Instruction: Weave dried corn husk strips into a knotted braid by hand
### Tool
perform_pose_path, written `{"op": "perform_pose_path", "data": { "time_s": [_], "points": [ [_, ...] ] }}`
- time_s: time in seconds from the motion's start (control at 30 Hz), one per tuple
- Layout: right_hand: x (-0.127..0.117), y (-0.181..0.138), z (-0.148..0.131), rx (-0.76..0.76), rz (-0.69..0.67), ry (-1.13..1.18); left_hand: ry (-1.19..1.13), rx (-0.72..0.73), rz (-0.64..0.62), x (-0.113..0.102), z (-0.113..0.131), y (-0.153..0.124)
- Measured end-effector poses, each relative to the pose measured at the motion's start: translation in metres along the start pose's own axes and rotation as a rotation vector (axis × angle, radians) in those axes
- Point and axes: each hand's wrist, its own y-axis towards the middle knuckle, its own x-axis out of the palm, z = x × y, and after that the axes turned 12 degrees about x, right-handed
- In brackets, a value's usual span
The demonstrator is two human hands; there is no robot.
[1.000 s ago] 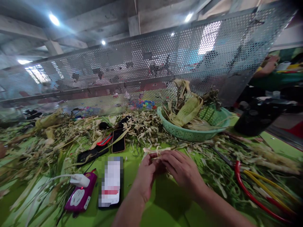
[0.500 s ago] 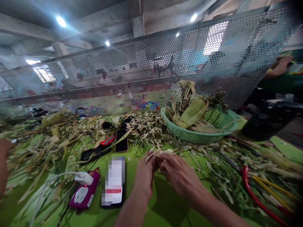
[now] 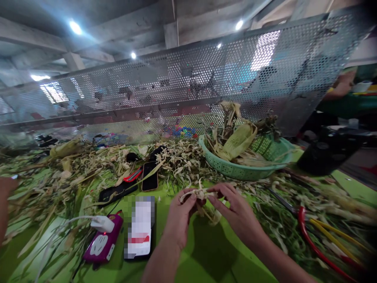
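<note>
My left hand (image 3: 180, 217) and my right hand (image 3: 236, 211) are close together over the green table (image 3: 206, 255). Both pinch a pale dried leaf strip (image 3: 198, 194) between thumb and fingers; the strip bends and twists between them, with loose ends hanging under my right hand. Just beyond lies a heap of dried leaf scraps (image 3: 179, 159). A teal plastic basket (image 3: 247, 167) filled with dried husks stands to the far right of my hands.
Left of my hands lie a phone (image 3: 139, 228), a purple power strip (image 3: 103, 243) with a white plug, and two more phones (image 3: 150, 175). Red and yellow tubes (image 3: 321, 239) curve at right. A perforated metal screen (image 3: 188, 90) rises behind. Another person's hand (image 3: 6, 188) shows at far left.
My hands have drawn slightly apart and risen a little, pulling the leaf strip out between them. The other person's hand has appeared at the left edge.
</note>
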Motion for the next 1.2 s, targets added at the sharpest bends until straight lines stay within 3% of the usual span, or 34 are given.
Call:
{"op": "perform_pose_path", "data": {
  "time_s": [0.1, 0.23, 0.47, 0.63, 0.8, 0.97, 1.1, 1.2],
  "points": [
    [0.002, 0.002, 0.004, 0.107, -0.105, 0.128, 0.011, -0.018, -0.033, 0.001, 0.001, -0.002],
    [0.002, 0.002, 0.007, 0.199, -0.083, 0.239, 0.011, -0.055, -0.11, 0.004, 0.003, -0.005],
    [0.001, 0.004, 0.008, 0.317, -0.084, 0.38, -0.076, -0.032, -0.06, 0.008, 0.006, -0.007],
    [-0.001, 0.004, 0.003, 0.346, -0.15, 0.408, 0.168, -0.007, -0.157, 0.003, 0.005, -0.007],
    [-0.002, 0.001, -0.004, 0.475, -0.316, 0.721, 0.293, 0.004, -0.244, 0.003, 0.004, -0.009],
    [0.001, 0.001, 0.002, 0.535, -0.257, 0.782, 0.308, -0.059, -0.253, 0.007, 0.006, -0.011],
    [0.003, 0.004, 0.011, 0.428, -0.11, 0.661, 0.319, -0.063, -0.31, 0.007, 0.009, -0.012],
    [0.001, 0.008, 0.015, 0.348, -0.09, 0.529, 0.352, -0.025, -0.331, 0.004, 0.006, -0.01]
  ]
}}
